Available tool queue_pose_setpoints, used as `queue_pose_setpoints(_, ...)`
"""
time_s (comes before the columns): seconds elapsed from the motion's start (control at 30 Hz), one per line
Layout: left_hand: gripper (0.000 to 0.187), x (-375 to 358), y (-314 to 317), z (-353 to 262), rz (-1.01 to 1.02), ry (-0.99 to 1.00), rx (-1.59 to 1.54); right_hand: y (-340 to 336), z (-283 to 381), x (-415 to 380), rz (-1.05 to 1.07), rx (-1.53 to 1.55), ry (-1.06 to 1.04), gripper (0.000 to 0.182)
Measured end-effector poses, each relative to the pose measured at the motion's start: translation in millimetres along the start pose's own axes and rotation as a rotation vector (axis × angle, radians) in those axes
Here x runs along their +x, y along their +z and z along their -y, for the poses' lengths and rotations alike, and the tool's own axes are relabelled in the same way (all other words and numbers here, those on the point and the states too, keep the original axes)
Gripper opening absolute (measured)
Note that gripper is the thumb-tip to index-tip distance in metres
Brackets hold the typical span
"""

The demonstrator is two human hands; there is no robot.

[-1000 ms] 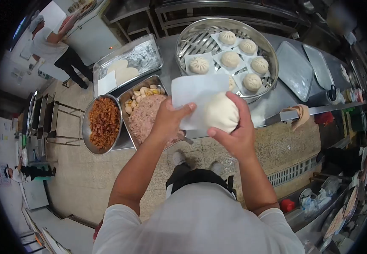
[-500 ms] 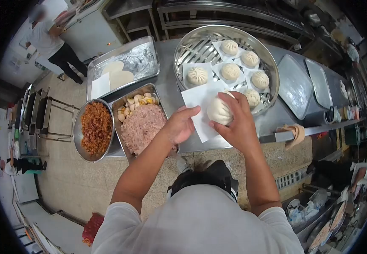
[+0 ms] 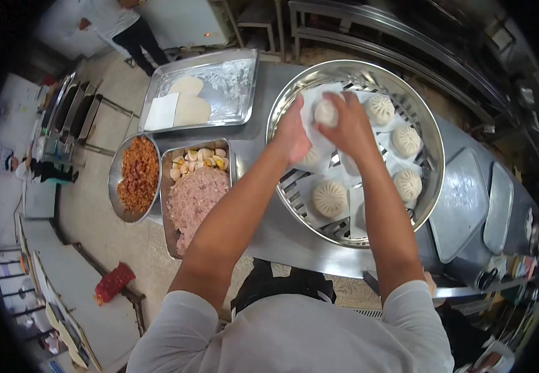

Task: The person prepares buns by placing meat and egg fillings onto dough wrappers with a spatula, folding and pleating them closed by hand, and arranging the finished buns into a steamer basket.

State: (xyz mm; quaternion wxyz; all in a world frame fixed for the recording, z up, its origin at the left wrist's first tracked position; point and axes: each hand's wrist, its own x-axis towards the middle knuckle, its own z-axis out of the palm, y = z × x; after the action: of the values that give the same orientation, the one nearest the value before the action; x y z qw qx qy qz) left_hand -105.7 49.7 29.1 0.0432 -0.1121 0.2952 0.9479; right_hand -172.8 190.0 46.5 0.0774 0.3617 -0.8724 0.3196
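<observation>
Over the upper left of the round metal steamer (image 3: pixel 440 171), my right hand (image 3: pixel 351 124) has its fingers round a white bun (image 3: pixel 326 115). A square of white paper (image 3: pixel 317 138) lies under that bun. My left hand (image 3: pixel 292 132) is at the paper's left edge, thumb and fingers apart. Several pleated buns on paper squares sit in the steamer, among them one at the front (image 3: pixel 330 198) and one at the right (image 3: pixel 406 141). My hands and forearms partly cover others.
Left of the steamer are a floured tray (image 3: pixel 232 93) with flat dough rounds (image 3: pixel 192 110), a pan of minced meat (image 3: pixel 192 199) with egg pieces, and a bowl of reddish-brown filling (image 3: pixel 138 177). Empty trays (image 3: pixel 462 202) lie right. A person (image 3: pixel 136 31) stands at the upper left.
Both hands have moved up and over the steamer with the bun and its paper. The view has shifted, so the steamer shows lower and further right. The left hand stays spread.
</observation>
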Motion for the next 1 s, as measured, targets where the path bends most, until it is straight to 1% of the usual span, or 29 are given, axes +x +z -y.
queue_pose_setpoints(0.07, 0.064, 24, -14, -9, -0.114, 0.033, 0.121, 20, -19, 35, 0.02, -0.031, 0.005, 0.065)
queue_pose_setpoints(0.1, 0.064, 26, -18, -9, -0.126, 0.037, 0.121, 33, -28, 49, 0.088, -0.082, 0.023, 0.067)
queue_pose_setpoints(0.13, 0.065, 24, -22, -10, -0.301, 0.118, 0.272, 50, -39, 60, 0.154, -0.133, 0.044, 0.07)
queue_pose_setpoints(0.17, 0.066, 20, -27, -9, -0.475, 0.193, 0.426, 70, -48, 64, 0.162, -0.124, 0.046, 0.07)
queue_pose_setpoints(0.2, 0.066, 13, -32, -7, -0.483, 0.189, 0.427, 94, -62, 65, 0.276, -0.19, 0.095, 0.074)
queue_pose_setpoints(0.23, 0.066, 3, -37, -6, -0.49, 0.193, 0.435, 101, -64, 68, 0.387, -0.258, 0.142, 0.078)
queue_pose_setpoints(0.27, 0.066, -5, -41, -7, -0.499, 0.199, 0.442, 102, -71, 70, 0.39, -0.253, 0.141, 0.078)
queue_pose_setpoints(0.33, 0.065, -21, -48, -9, -0.482, 0.183, 0.435, 80, -71, 70, 0.419, -0.111, 0.173, 0.087)
queue_pose_setpoints(0.37, 0.065, -28, -49, -9, -0.46, 0.169, 0.427, 70, -82, 68, 0.369, -0.071, 0.123, 0.092)
queue_pose_setpoints(0.4, 0.065, -32, -50, -9, -0.459, 0.169, 0.424, 55, -94, 66, 0.37, -0.074, 0.123, 0.092)
queue_pose_setpoints(0.47, 0.061, -37, -50, -8, -0.453, 0.154, 0.499, 18, -115, 63, 0.378, 0.082, 0.152, 0.093)
queue_pose_setpoints(0.53, 0.06, -29, -50, -8, -0.461, 0.152, 0.513, -6, -123, 61, 0.413, 0.049, 0.257, 0.093)
queue_pose_setpoints(0.57, 0.059, -25, -50, -8, -0.476, 0.146, 0.527, -1, -140, 59, 0.386, 0.094, 0.22, 0.092)
queue_pose_setpoints(0.6, 0.059, -18, -52, -7, -0.47, 0.145, 0.526, -2, -139, 58, 0.383, 0.089, 0.223, 0.092)
queue_pose_setpoints(0.67, 0.058, 4, -55, -8, -0.433, 0.137, 0.556, 0, -137, 56, 0.453, 0.227, 0.27, 0.093)
queue_pose_setpoints(0.7, 0.064, 15, -47, -11, -0.413, 0.112, 0.572, 13, -141, 56, 0.459, 0.182, 0.211, 0.095)
queue_pose_setpoints(0.73, 0.064, 29, -47, -10, -0.412, 0.113, 0.57, 23, -140, 55, 0.479, 0.232, 0.198, 0.102)
queue_pose_setpoints(0.8, 0.071, 53, -50, -10, -0.454, 0.042, 0.521, 45, -135, 56, 0.53, 0.193, 0.241, 0.108)
queue_pose_setpoints(0.83, 0.071, 63, -49, -10, -0.46, 0.044, 0.517, 53, -133, 55, 0.536, 0.193, 0.237, 0.108)
queue_pose_setpoints(0.9, 0.076, 77, -48, -11, -0.446, -0.005, 0.618, 64, -125, 57, 0.467, 0.184, 0.132, 0.113)
queue_pose_setpoints(0.93, 0.076, 77, -48, -11, -0.452, -0.006, 0.618, 67, -118, 60, 0.472, 0.188, 0.13, 0.113)
queue_pose_setpoints(1.0, 0.071, 78, -47, -11, -0.438, -0.023, 0.79, 71, -107, 65, 0.491, 0.077, 0.125, 0.115)
